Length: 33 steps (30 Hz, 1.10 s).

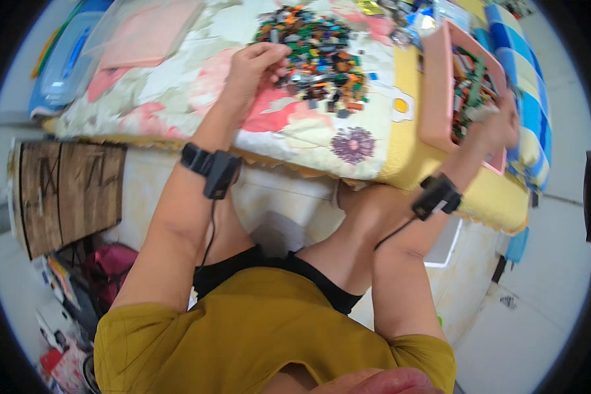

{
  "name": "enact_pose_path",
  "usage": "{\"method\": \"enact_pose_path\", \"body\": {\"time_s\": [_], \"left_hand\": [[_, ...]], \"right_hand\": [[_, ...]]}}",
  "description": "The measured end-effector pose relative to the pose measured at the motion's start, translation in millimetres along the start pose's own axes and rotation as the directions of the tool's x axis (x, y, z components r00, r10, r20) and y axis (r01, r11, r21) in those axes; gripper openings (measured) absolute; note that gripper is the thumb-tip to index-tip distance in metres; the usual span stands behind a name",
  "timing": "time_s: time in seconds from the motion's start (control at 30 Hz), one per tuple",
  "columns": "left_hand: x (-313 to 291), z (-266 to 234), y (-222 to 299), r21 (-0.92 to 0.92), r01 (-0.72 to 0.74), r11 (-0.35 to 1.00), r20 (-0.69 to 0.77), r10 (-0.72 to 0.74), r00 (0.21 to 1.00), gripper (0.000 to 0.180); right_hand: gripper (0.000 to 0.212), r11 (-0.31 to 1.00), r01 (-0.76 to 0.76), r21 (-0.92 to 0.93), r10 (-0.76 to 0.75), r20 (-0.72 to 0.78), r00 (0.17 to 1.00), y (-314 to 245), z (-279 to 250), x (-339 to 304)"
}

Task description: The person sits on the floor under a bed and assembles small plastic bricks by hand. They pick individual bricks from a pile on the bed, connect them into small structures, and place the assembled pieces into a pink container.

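A heap of small mixed building bricks [328,56] in green, black, orange and other colours lies on a flowered cloth [302,141]. At the heap's left edge is my left hand [262,64], closed, with its fingers curled and thumb pressed in; whatever they may hold is hidden. To the right stands a pink bin [435,92] partly filled with bricks [469,82], some green and reddish brown. My right hand [502,121] is at the bin's right side, near its rim. Motion blur and the hand's angle hide how its fingers lie.
A clear plastic box [121,39] and a blue-lidded container [69,59] sit at the far left. A blue-and-white checked cushion [528,98] borders the bin. Shiny packets [420,26] lie behind it. A wooden cabinet [72,190] stands at lower left.
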<state>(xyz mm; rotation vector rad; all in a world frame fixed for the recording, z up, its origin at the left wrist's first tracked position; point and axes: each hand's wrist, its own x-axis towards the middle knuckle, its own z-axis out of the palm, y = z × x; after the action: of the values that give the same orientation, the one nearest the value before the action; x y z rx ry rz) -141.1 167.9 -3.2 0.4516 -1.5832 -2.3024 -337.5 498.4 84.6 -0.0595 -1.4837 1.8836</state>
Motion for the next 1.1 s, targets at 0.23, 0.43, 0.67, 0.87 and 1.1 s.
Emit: {"method": "enact_pose_path", "body": {"time_s": [0.23,0.43,0.67,0.87,1.1], "left_hand": [[1.9,-2.6,-5.1,0.322,-0.154,0.934,-0.009,0.166,0.986,0.017],[-6.2,12.9,-15.4,0.607,-0.234,0.759,0.070,0.242,0.968,0.011],[-4.3,28.6,-21.7,0.802,-0.506,0.317,0.297,0.523,0.799,0.008],[-3.0,43.9,-31.6,0.860,-0.484,0.163,0.341,0.524,0.781,0.013],[3.5,53.3,-39.2,0.910,-0.394,0.132,0.295,0.464,0.835,0.015]], "right_hand": [[0.014,0.990,-0.138,-0.034,0.135,-0.063,0.989,33.0,-27.3,21.0],[0.012,0.980,-0.154,-0.129,0.154,-0.016,0.988,50.4,-32.0,22.0],[0.011,0.981,-0.131,-0.140,0.126,-0.046,0.991,43.5,-24.4,15.6],[0.009,0.924,-0.197,0.328,0.197,0.031,0.980,-2.0,3.7,-10.3],[0.024,0.999,-0.051,0.019,0.037,0.444,0.895,30.5,59.2,-95.8]]}}
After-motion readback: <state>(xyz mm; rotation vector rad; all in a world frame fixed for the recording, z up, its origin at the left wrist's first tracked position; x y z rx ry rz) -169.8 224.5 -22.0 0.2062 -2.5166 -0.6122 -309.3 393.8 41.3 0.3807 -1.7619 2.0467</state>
